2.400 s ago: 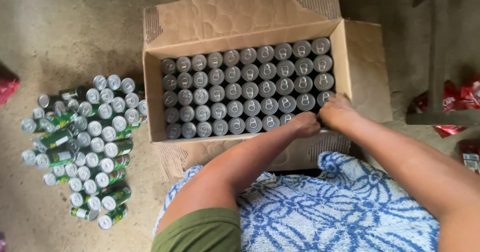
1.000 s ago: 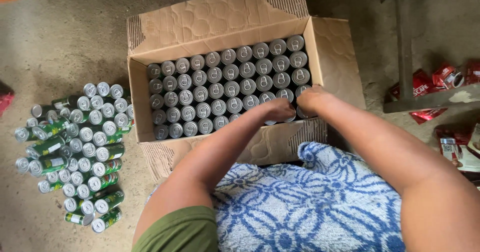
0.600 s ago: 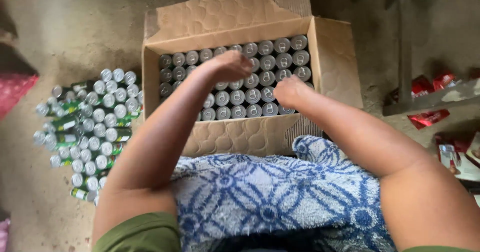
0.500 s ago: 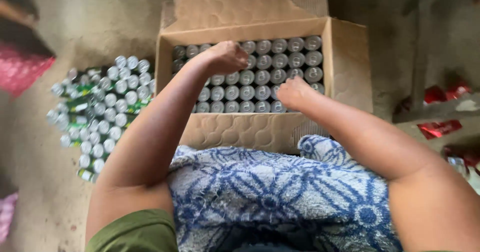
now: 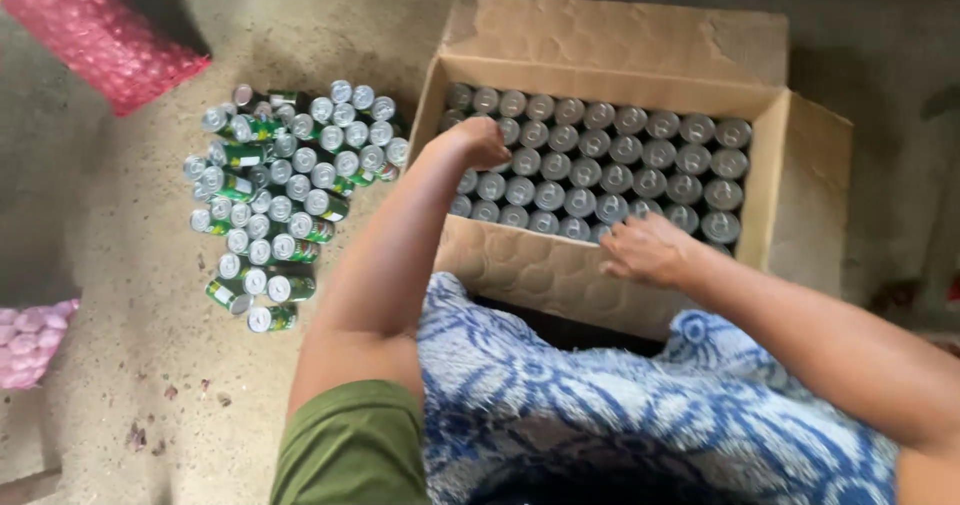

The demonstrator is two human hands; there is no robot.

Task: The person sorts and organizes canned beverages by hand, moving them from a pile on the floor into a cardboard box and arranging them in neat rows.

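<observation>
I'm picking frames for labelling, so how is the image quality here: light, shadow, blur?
Head view: soft daylight, brightest on the concrete floor at left; the upper right corner falls into deep shadow. The can tops in the cardboard box and the loose cans catch mild glare. The left hand and right hand look slightly smeared; the edges look soft.

A cluster of green cans (image 5: 290, 200) stands on the bare concrete floor (image 5: 130, 365), silver tops up, a few at the near edge tipped on their sides. A red bubble-wrap sheet (image 5: 105, 35) lies at the far left corner. A pink bundle (image 5: 30, 345) shows at the left edge. Blue-and-white patterned cloth (image 5: 600, 415) fills the near foreground, beside a green sleeve (image 5: 350, 445).
</observation>
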